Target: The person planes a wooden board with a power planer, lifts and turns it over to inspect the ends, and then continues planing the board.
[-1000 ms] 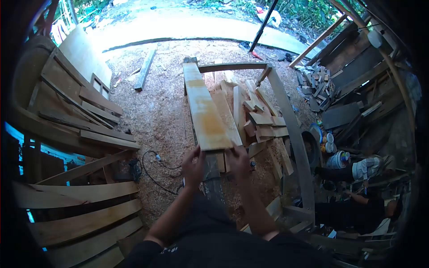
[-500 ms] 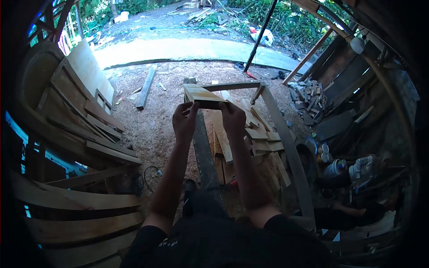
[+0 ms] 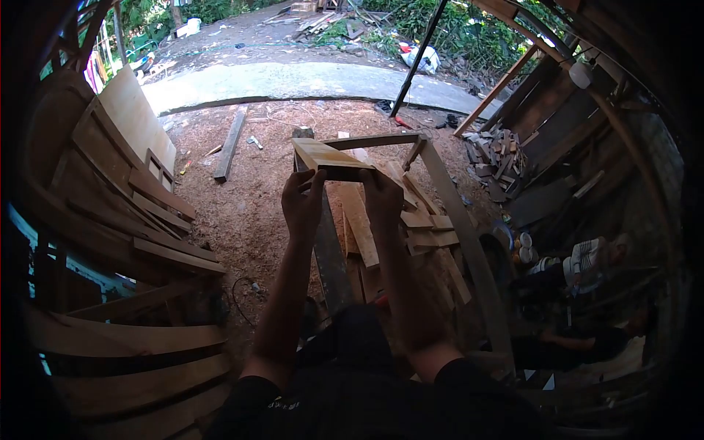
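Observation:
Both my hands grip the near end of a pale wooden board (image 3: 328,155), held up in front of me and pointing away. My left hand (image 3: 302,205) closes on its left corner, thumb on the near edge. On the right corner, my right hand (image 3: 383,204) is closed in the same way. The near end face looks dark. Below the board runs a long dark wooden beam (image 3: 331,264), and a wooden frame (image 3: 462,213) stands to its right. Several loose pale planks (image 3: 358,224) lie beneath and beside my right forearm.
Curved boards and panels (image 3: 125,176) lean along the left side. A timber piece (image 3: 232,145) and a small tool (image 3: 254,142) lie on the shavings-covered floor. Wood offcuts (image 3: 502,163) are heaped at the right. Two people (image 3: 587,260) sit or lie at the lower right.
My view has turned slightly, so the surroundings sit a little further left. Both hands keep their hold on the board, which has barely moved.

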The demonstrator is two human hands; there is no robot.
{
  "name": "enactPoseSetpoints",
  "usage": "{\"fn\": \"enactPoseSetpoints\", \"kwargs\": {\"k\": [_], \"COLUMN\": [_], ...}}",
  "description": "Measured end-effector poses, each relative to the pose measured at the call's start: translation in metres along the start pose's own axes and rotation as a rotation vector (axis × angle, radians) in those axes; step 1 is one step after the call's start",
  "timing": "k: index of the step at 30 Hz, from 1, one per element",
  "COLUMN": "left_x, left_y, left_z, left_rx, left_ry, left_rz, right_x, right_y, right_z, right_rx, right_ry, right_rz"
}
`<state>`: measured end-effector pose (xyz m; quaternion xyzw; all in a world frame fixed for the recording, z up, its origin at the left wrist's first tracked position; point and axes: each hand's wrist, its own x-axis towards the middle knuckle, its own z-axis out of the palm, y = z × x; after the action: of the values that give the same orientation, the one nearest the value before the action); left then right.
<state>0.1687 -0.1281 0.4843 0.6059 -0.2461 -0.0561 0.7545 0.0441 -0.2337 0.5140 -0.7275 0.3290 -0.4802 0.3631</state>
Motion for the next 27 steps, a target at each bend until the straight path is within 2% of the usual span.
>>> {"fn": "enactPoseSetpoints", "kwargs": {"k": [11, 15, 17, 19, 22, 27], "left_x": [0.002, -0.001, 0.0, -0.002, -0.005, -0.004], "left_y": [0.012, 0.014, 0.007, 0.009, 0.006, -0.008], "left_z": [-0.012, -0.013, -0.015, -0.019, -0.026, -0.037], "left_rx": [-0.015, 0.004, -0.05, -0.013, 0.019, -0.008], "left_ry": [-0.047, 0.009, 0.004, 0.011, 0.07, 0.092], "left_rz": [-0.098, -0.069, -0.069, -0.048, -0.057, -0.079], "right_x": [-0.01, -0.006, -0.002, -0.001, -0.002, 0.0], "right_y": [-0.017, -0.023, -0.022, -0.024, -0.028, -0.04], "right_z": [0.006, 0.006, 0.014, 0.016, 0.017, 0.022], "right_rx": [-0.023, -0.071, 0.014, 0.016, -0.026, 0.015], "right_ry": [0.043, -0.056, 0.007, 0.009, -0.098, -0.143], "right_rz": [0.034, 0.097, -0.025, -0.032, 0.0, 0.006]}}
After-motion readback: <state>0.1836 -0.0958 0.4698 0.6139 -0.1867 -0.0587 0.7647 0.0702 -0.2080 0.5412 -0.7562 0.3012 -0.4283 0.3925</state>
